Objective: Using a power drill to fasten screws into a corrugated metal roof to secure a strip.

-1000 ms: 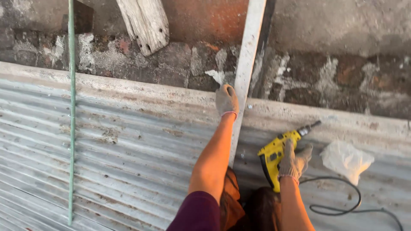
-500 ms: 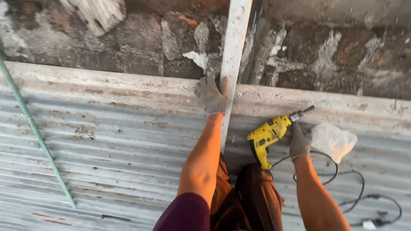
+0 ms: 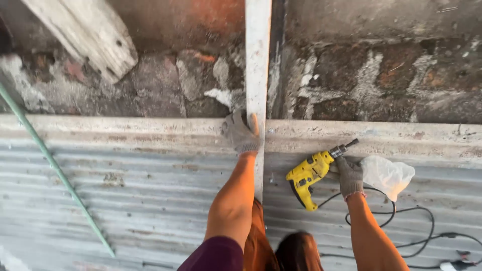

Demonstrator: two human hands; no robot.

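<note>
— What lies nearest?

— Two bare forearms reach up over a corrugated metal roof (image 3: 125, 200), grey and stained. A black cord (image 3: 401, 221) loops across the sheets near the roof's right edge, and a thin green rod (image 3: 55, 170) slants over them toward the left edge.

— And the hands?

— Both wear grey gloves. The right hand (image 3: 350, 175) rests on the front of a yellow power drill (image 3: 309, 173), fingers curled around it by the chuck; the drill lies on its side on the sheets, bit pointing toward the roof's far edge. Just to its right sits a crumpled white plastic bag (image 3: 389, 175).

— The left?

— The left hand (image 3: 241, 133) is closed around a pale upright metal strip (image 3: 257, 75), right where it crosses the concrete ledge (image 3: 125, 128) along the roof's far edge. The strip runs on down over the sheets.

— Beyond that?

— A rough wall (image 3: 376, 85) of old brick and patchy mortar, with reddish plaster higher up. A weathered white plank (image 3: 85, 35) leans across it near the upper left corner.
</note>
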